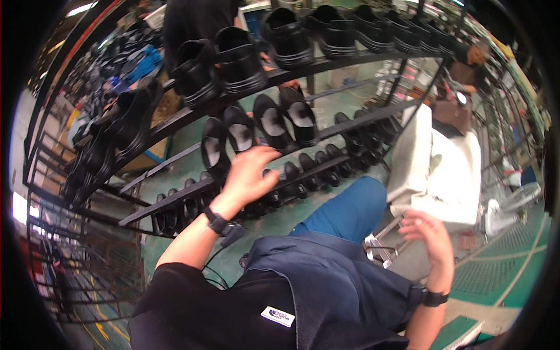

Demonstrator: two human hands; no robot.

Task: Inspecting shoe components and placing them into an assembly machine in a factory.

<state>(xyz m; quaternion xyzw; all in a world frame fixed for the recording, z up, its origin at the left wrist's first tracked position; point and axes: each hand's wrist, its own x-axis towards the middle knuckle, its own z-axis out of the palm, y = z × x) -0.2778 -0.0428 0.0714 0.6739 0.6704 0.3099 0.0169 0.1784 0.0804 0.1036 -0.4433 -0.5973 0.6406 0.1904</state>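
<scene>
My left hand (252,174) reaches forward to the middle level of a shoe rack. Its fingers are loosely bent with the thumb apart, and I see nothing held in it. Just beyond it, black shoes with pale insoles stand side by side, among them a near-left shoe (214,147) and a shoe (238,125) right by the fingers. Whether the fingertips touch a shoe I cannot tell. My right hand (429,232) hangs in the air at the right, fingers spread, holding nothing. Black bands circle both wrists.
The dark metal rack's top rail (315,65) carries black shoes, and its lower rail (315,169) bears more. Behind it stands a person in black (195,20). White padded blocks (449,175) are at the right, with another person (464,87) beyond. Green flooring (233,265) shows below.
</scene>
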